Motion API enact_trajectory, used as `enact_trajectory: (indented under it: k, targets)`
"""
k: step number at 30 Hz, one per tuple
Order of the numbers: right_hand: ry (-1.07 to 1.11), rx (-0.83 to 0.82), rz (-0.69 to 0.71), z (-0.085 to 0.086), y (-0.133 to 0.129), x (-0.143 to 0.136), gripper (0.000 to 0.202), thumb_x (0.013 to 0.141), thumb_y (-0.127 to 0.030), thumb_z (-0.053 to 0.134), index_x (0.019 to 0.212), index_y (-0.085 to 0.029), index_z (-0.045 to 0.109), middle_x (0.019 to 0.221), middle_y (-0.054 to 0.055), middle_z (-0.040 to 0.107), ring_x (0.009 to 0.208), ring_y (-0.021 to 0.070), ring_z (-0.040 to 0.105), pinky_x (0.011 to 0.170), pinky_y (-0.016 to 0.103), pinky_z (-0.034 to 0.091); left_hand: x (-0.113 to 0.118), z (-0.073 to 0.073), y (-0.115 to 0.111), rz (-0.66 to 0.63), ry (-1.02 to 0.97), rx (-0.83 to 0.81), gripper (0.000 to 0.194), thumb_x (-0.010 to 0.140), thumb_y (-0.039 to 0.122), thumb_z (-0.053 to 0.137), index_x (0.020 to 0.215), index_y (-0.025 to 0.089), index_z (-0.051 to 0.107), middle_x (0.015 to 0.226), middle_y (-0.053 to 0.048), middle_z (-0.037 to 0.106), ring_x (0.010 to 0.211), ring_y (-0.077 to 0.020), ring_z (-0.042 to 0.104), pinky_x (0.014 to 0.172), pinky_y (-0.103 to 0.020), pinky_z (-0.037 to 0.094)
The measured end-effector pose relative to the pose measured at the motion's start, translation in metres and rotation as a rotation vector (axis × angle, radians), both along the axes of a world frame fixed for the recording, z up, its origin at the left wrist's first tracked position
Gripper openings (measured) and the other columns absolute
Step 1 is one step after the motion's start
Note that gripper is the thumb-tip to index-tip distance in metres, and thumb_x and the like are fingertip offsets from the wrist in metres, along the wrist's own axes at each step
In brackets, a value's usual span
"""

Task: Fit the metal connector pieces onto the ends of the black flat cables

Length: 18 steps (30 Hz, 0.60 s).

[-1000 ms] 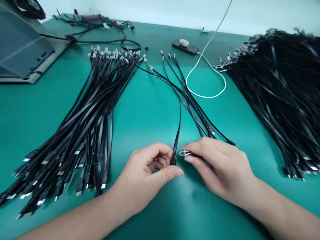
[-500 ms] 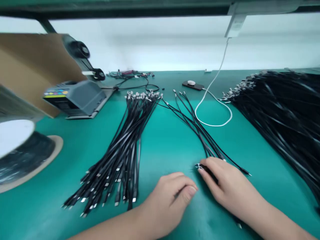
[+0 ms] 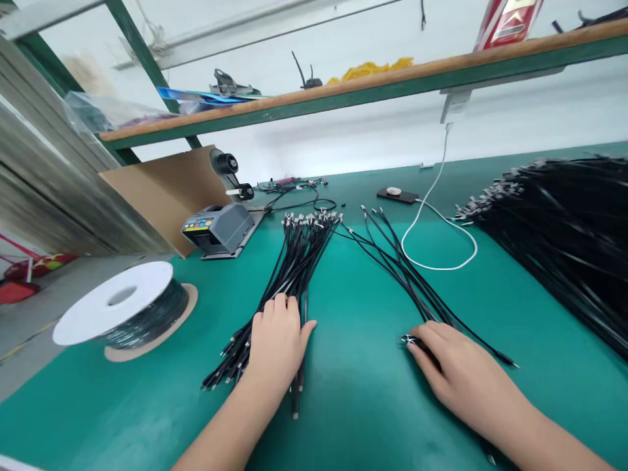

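My left hand (image 3: pixel 277 333) lies over the middle of a bundle of black cables (image 3: pixel 294 265), its thumb spread to the right and its fingertips bent down among the cables, partly hidden. The bundle's light connector ends point to the back and others fan out toward the front left. My right hand (image 3: pixel 444 360) is closed around the ends of a few black cables, whose metal tips poke out by the thumb. Several loose black cables (image 3: pixel 400 261) run from the back to beside my right hand, one ending to its right.
On the left stand a cable spool (image 3: pixel 147 327) and a grey tape machine (image 3: pixel 223 229) before a cardboard sheet (image 3: pixel 167 190). A phone (image 3: pixel 398 195) with a white cord (image 3: pixel 426 266) lies behind. A large black cable pile (image 3: pixel 564 229) fills the right. A shelf (image 3: pixel 294 104) crosses above.
My left hand has moved left and forward onto the cable bundle, and its thumb has spread. My right hand still grips its cables. The view has tilted up and turned left, showing the shelf.
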State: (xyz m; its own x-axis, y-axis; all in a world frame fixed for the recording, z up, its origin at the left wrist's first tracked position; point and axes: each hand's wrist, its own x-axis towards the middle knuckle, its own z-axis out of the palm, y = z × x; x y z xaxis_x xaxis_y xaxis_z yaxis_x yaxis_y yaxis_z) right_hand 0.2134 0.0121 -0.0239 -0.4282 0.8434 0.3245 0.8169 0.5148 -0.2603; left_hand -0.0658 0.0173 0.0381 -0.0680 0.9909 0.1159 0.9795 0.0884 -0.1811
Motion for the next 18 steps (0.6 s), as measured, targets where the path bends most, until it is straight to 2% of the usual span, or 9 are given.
enact_trajectory:
  k: [4, 8, 14, 18]
  targets:
    - [0.026, 0.015, 0.005, 0.003, -0.002, -0.003, 0.026, 0.102, -0.032, 0.042, 0.093, -0.021, 0.064, 0.083, 0.006, 0.066, 0.075, 0.0224, 0.067, 0.066, 0.035, 0.051, -0.007, -0.004, 0.007, 0.05, -0.014, -0.041, 0.036, 0.098, 0.032, 0.05, 0.121, 0.006, 0.057, 0.111, -0.021, 0.064, 0.097, -0.0319, 0.068, 0.075, -0.036, 0.053]
    - [0.003, -0.011, 0.008, 0.008, -0.003, -0.006, 0.027, 0.102, -0.029, 0.042, 0.09, -0.019, 0.064, 0.08, 0.006, 0.065, 0.073, 0.0221, 0.066, 0.064, 0.034, 0.052, -0.006, -0.004, 0.009, 0.026, -0.035, -0.098, 0.02, 0.097, 0.023, 0.046, 0.107, 0.011, 0.06, 0.099, -0.015, 0.069, 0.087, -0.0265, 0.072, 0.068, -0.031, 0.053]
    - [-0.006, -0.076, 0.004, 0.011, -0.004, -0.008, 0.027, 0.102, -0.026, 0.041, 0.091, -0.019, 0.064, 0.083, 0.007, 0.065, 0.074, 0.0219, 0.067, 0.066, 0.035, 0.054, -0.002, -0.003, 0.009, 0.04, -0.01, -0.09, 0.031, 0.098, 0.036, 0.044, 0.101, 0.01, 0.059, 0.094, -0.017, 0.067, 0.081, -0.031, 0.072, 0.06, -0.034, 0.05]
    - [-0.004, -0.072, 0.004, 0.011, -0.004, -0.007, 0.026, 0.101, -0.025, 0.042, 0.092, -0.018, 0.065, 0.083, 0.007, 0.065, 0.074, 0.0216, 0.066, 0.066, 0.034, 0.054, -0.004, -0.001, 0.012, 0.043, -0.018, -0.121, 0.025, 0.097, 0.03, 0.042, 0.102, 0.011, 0.058, 0.089, -0.014, 0.069, 0.078, -0.0293, 0.072, 0.057, -0.032, 0.048]
